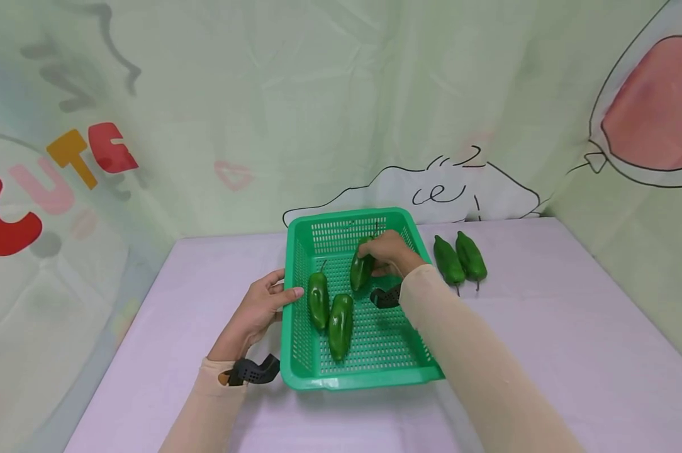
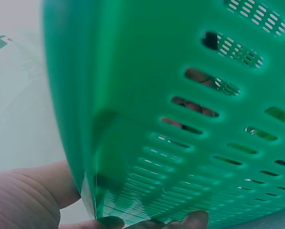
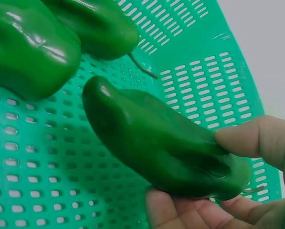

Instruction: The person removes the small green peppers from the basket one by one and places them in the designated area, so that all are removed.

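Note:
A green plastic basket (image 1: pixel 369 379) with slotted walls stands on the table. My left hand (image 1: pixel 262 305) grips its left rim, thumb over the edge and fingers against the outer wall, as the left wrist view also shows. Inside the basket, my right hand (image 1: pixel 391 250) holds a green pepper (image 3: pixel 156 143) between thumb and fingers, near its stem end. Two more green peppers lie on the basket floor: one by the left wall (image 1: pixel 318 301), the other (image 1: pixel 340 327) beside it, nearer the front.
To the right of the basket, two green peppers (image 1: pixel 447 261) (image 1: pixel 471 257) lie side by side on the pale lilac tabletop (image 1: pixel 545 327). A printed curtain (image 1: pixel 341 113) hangs behind the table and along its sides.

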`<state>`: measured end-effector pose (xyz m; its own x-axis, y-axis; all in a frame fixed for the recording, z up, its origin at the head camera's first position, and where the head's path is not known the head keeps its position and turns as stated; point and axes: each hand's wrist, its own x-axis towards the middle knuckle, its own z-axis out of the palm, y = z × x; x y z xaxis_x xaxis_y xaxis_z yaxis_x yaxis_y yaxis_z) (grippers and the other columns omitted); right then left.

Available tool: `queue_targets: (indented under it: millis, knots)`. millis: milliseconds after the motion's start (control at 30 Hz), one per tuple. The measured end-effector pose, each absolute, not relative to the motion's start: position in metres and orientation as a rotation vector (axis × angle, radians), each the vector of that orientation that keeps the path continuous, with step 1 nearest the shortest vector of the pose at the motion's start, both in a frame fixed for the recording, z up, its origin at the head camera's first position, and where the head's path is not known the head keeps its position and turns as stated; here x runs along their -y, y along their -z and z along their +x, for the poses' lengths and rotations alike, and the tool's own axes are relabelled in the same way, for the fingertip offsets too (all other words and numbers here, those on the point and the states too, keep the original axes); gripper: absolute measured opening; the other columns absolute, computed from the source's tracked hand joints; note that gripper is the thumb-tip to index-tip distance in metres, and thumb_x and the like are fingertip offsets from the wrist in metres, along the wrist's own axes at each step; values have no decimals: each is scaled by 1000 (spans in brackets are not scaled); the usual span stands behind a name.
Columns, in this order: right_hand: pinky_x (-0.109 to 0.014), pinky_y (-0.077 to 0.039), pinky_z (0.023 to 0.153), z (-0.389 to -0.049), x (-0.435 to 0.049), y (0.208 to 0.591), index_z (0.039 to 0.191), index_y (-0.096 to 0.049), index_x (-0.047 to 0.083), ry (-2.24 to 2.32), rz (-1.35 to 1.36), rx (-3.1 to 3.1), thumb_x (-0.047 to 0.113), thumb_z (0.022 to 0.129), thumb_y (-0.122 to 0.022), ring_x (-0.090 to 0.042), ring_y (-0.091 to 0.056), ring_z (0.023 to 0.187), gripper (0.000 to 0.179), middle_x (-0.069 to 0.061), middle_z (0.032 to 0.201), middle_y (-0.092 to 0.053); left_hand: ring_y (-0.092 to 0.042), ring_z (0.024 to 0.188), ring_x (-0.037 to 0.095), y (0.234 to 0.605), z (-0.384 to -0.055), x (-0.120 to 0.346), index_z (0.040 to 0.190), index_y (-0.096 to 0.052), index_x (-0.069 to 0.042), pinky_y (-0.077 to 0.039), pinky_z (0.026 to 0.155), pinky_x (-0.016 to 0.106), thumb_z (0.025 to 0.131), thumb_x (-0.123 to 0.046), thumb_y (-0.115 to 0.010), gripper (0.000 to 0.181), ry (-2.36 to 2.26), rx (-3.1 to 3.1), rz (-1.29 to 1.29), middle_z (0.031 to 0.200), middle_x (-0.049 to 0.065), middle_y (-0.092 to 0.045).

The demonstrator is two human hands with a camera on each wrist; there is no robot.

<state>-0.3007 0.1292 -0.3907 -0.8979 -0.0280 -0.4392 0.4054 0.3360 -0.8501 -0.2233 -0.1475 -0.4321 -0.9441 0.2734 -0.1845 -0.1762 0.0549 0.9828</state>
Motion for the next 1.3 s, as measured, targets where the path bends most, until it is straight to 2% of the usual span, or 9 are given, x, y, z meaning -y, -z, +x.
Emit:
queue_targets:
  millis: [200, 300, 367, 433, 533, 633, 867, 1167, 1300]
  knots:
    - [-48, -61, 91, -295, -134, 383, 91, -58, 6, 1589, 314, -2228, 9, 94, -68, -23, -64, 84, 11, -12, 102, -62, -74, 101, 23, 432, -223, 147, 158, -39, -2, -63, 86, 41, 100, -11, -70, 66, -1950, -2031, 98, 141, 29, -60]
    - [-46, -61, 90, -294, -136, 380, 96, -60, 4, 1592, 293, -2229, 10, 95, -67, -24, -64, 88, 10, -13, 108, -61, -74, 101, 23, 432, -222, 147, 158, -39, -2, -63, 86, 41, 100, -11, -70, 66, -1954, -2024, 100, 142, 30, -60]
    - [-45, -61, 90, -293, -138, 378, 107, -61, 0, 1594, 284, -2226, 10, 95, -67, -26, -65, 92, 16, -15, 114, -61, -74, 101, 23, 432, -222, 148, 158, -39, -2, -63, 86, 41, 100, -11, -70, 67, -1955, -2019, 101, 142, 30, -59]
    - [-45, -61, 91, -293, -139, 377, 125, -59, -3, 1601, 277, -2219, 11, 95, -67, -27, -64, 98, 34, -18, 124, -59, -74, 101, 23, 432, -222, 148, 158, -39, -2, -63, 86, 41, 100, -12, -70, 67, -1956, -2017, 101, 142, 30, -59]
    - [-44, -60, 94, -293, -143, 375, 149, -44, -4, 1604, 265, -2206, 12, 96, -66, -31, -63, 107, 60, -22, 139, -53, -75, 100, 22, 432, -222, 148, 159, -38, -2, -63, 85, 41, 100, -11, -70, 67, -1959, -2014, 105, 142, 30, -59]
    - [-43, -60, 95, -293, -148, 372, 159, -31, -4, 1601, 243, -2195, 13, 97, -65, -35, -62, 113, 72, -24, 146, -48, -75, 99, 22, 432, -222, 148, 159, -37, -1, -63, 84, 40, 101, -11, -70, 67, -1962, -2008, 107, 142, 30, -59]
    - [-43, -60, 95, -290, -157, 363, 159, -28, -5, 1599, 198, -2185, 11, 98, -66, -38, -60, 118, 74, -26, 148, -44, -75, 99, 23, 432, -223, 148, 159, -37, -1, -63, 84, 40, 100, -11, -70, 68, -1961, -2008, 109, 141, 30, -60]
    - [-38, -63, 87, -286, -166, 350, 154, -37, -6, 1600, 159, -2210, 12, 96, -69, -27, -64, 98, 68, -21, 134, -51, -74, 100, 23, 433, -224, 149, 159, -36, -2, -63, 84, 39, 101, -11, -70, 68, -1956, -2014, 98, 141, 29, -60]
    - [-39, -62, 89, -285, -171, 346, 156, -34, -6, 1576, 147, -2212, 13, 97, -68, -28, -66, 101, 70, -22, 134, -53, -74, 100, 22, 434, -225, 149, 159, -36, -2, -63, 83, 39, 101, -11, -70, 68, -1955, -2015, 103, 141, 30, -60]
